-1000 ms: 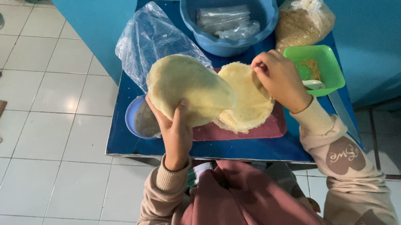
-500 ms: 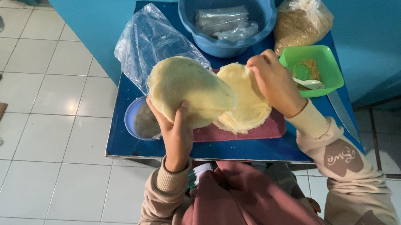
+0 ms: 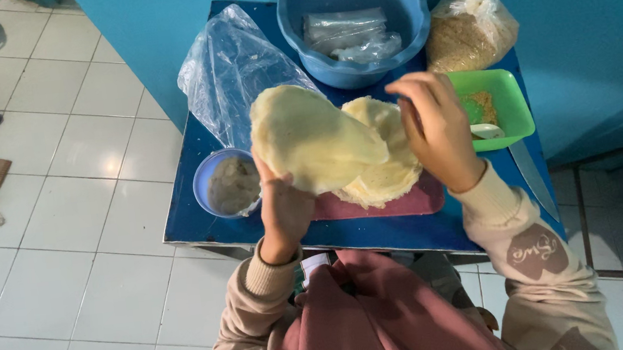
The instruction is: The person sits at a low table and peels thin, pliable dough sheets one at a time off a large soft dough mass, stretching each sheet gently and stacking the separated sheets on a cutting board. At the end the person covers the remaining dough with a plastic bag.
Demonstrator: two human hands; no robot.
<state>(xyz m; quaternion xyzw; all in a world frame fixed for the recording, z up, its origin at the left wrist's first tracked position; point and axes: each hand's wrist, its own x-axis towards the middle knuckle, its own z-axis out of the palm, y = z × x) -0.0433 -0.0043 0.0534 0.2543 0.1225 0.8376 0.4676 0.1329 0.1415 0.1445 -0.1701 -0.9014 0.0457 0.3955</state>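
— Holding anything in the left hand [image 3: 284,209]?
— Yes, a thin pale wrapper sheet [image 3: 311,136], lifted off the stack [image 3: 382,175] on the maroon board [image 3: 408,199].
— And the right hand [image 3: 438,133]?
— Nearer the stack, just over its right edge, fingers loosely curled, gripping nothing that I can see.

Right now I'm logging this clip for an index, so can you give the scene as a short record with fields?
Setting: blue table against a blue wall
Left hand: holds up a thin pale wrapper sheet
Right hand: above the wrapper stack
Under stack: dark red board
Left of board: small bowl of filling
Behind: big blue basin, clear plastic bag
Right: green tray
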